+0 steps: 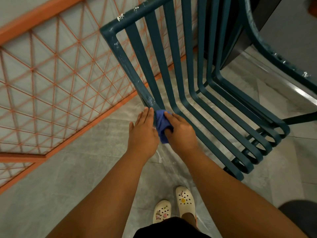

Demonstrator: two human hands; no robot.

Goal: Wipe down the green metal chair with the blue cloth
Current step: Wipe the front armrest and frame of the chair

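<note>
The green metal chair point(180, 69) stands in front of me, its slatted back rising away and its slatted seat curving down to the right. White dust and paint flecks mark its left frame bar. My right hand point(181, 131) is closed around the bunched blue cloth point(162, 125), which is pressed against the left frame bar where back meets seat. My left hand point(143, 133) lies flat with fingers extended against the same bar, just left of the cloth. The bar beneath both hands is hidden.
An orange metal railing point(51, 79) with a diamond lattice runs along the left, close behind the chair. A dark table point(281, 42) stands at the upper right over the chair's far side. My feet in white clogs point(173, 206) stand on the grey tiled floor.
</note>
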